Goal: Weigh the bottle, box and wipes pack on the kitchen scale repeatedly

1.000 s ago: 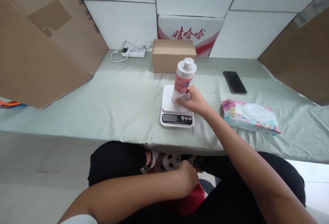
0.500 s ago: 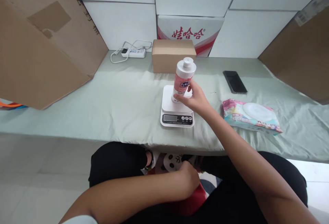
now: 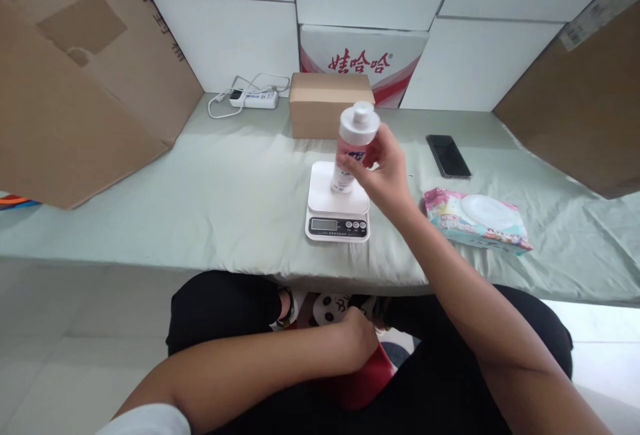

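Note:
A white-capped bottle with a pink label (image 3: 345,172) stands over the plate of a white kitchen scale (image 3: 327,202), leaning slightly. Whether its base still rests on the plate, I cannot tell. Around its upper half my right hand (image 3: 383,165) is closed, thumb in front and fingers behind. The scale's small display (image 3: 324,224) shows no readable figure. Down between the knees, my left hand (image 3: 361,338) hangs beside a red surface (image 3: 367,382), its fingers hidden from view.
Behind the scale sits a brown cardboard box (image 3: 330,115). A power strip with a white cable (image 3: 254,98) lies at the back left. To the right are a phone (image 3: 449,156) and a pack of wipes (image 3: 477,218). Large cardboard panels (image 3: 100,102) flank the cloth-covered table (image 3: 240,202).
My right hand has shifted up the bottle from its lower side and now wraps its upper part. The whole view has moved slightly. My left hand stays low.

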{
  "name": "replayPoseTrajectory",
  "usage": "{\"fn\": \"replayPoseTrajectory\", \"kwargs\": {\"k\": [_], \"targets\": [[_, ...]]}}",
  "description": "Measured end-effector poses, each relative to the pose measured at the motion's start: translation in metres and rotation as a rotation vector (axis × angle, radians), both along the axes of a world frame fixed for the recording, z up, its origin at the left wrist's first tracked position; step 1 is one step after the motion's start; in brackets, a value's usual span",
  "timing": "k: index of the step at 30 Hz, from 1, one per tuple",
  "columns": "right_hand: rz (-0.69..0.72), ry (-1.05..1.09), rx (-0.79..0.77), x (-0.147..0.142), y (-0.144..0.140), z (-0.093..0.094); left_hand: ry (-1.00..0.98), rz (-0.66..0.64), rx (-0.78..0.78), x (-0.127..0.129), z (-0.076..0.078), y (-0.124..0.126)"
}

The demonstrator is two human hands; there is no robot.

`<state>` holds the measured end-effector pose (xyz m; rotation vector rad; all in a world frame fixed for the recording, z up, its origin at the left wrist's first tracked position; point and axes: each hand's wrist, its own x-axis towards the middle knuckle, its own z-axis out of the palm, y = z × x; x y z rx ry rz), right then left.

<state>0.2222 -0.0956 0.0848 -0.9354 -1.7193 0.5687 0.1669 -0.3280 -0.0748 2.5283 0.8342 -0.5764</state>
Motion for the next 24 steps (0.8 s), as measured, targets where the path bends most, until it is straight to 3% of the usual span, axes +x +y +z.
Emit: {"fn": "replayPoseTrajectory", "kwargs": {"k": [3, 6, 9, 13, 17, 24], "targets": [[-0.07, 0.057, 0.07, 0.035, 0.005, 0.026, 0.05, -0.109, -0.111, -0.003, 0.007, 0.006], [-0.194, 0.076, 0.14, 0.09, 0.009, 0.045, 0.076, -0.127, -0.125, -0.005, 0.007, 0.009], [-0.394, -0.003, 0.198, 0.146, 0.013, 0.04, 0.065, -0.152, -0.11, -0.004, 0.0, 0.005], [-0.604, -0.062, 0.16, 0.197, 0.016, 0.014, 0.053, -0.14, -0.127, -0.002, -0.009, 0.001], [-0.663, -0.142, 0.004, 0.209, 0.018, 0.002, 0.107, -0.145, -0.153, 0.0, -0.009, 0.005], [-0.693, -0.171, -0.173, 0.195, 0.018, 0.004, 0.107, -0.123, -0.138, -0.005, -0.001, 0.009]]}}
